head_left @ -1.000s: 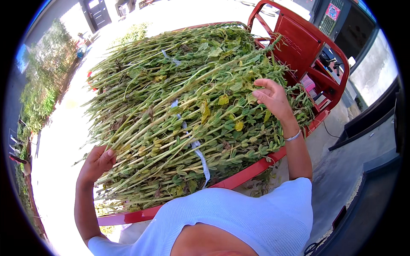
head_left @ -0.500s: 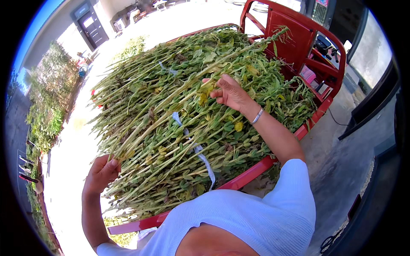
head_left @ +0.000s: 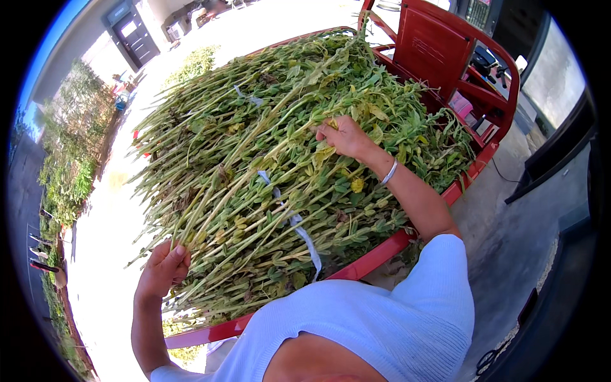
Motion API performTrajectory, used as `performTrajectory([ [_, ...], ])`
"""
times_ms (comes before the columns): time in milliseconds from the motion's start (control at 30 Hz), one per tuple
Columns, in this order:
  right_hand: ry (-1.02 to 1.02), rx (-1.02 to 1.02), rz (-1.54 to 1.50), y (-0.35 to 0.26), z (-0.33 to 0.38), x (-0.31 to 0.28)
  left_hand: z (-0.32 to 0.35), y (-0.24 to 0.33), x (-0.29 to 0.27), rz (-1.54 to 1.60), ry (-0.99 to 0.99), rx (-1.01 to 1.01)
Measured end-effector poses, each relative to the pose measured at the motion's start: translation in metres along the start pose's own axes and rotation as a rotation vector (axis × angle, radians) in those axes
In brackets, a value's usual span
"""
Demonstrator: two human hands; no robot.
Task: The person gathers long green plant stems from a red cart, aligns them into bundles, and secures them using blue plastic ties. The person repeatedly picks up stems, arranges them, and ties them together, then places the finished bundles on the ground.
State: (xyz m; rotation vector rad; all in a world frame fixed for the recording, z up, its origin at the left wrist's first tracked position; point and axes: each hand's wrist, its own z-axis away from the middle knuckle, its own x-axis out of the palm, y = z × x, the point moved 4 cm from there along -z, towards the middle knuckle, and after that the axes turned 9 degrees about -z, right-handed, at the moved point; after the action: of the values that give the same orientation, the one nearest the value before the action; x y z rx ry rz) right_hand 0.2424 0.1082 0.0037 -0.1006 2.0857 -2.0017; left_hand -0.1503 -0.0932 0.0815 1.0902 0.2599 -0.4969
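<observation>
A big heap of long green plant stalks (head_left: pixel 254 159) with leaves lies on the bed of a red cart (head_left: pixel 375 254). My left hand (head_left: pixel 164 267) grips the cut stem ends at the near left of the heap. My right hand (head_left: pixel 344 137), a bangle on its wrist, reaches over the pile and closes on leafy stalks near its top. A pale strip of tie (head_left: pixel 299 226) runs across the stalks between my two hands.
The cart's red front frame and seat panel (head_left: pixel 439 51) stand at the far right. Sunlit pavement (head_left: pixel 108 210) spreads to the left, edged by shrubs (head_left: pixel 70 165). A dark door (head_left: pixel 133 38) lies far back. Grey concrete floor (head_left: pixel 509 235) is on the right.
My right hand has moved left across the pile, from its right edge to near the top middle. My left hand has come in from the heap's edge and closed on the stem ends.
</observation>
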Motion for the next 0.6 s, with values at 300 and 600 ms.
performTrajectory([
  [300,0.483,-0.170,0.309,0.012,0.003,-0.131,0.001,-0.026,0.003,0.068,-0.001,-0.017],
  [600,0.308,0.071,0.868,-0.002,-0.052,-0.089,0.004,-0.031,0.015,0.090,-0.054,-0.020],
])
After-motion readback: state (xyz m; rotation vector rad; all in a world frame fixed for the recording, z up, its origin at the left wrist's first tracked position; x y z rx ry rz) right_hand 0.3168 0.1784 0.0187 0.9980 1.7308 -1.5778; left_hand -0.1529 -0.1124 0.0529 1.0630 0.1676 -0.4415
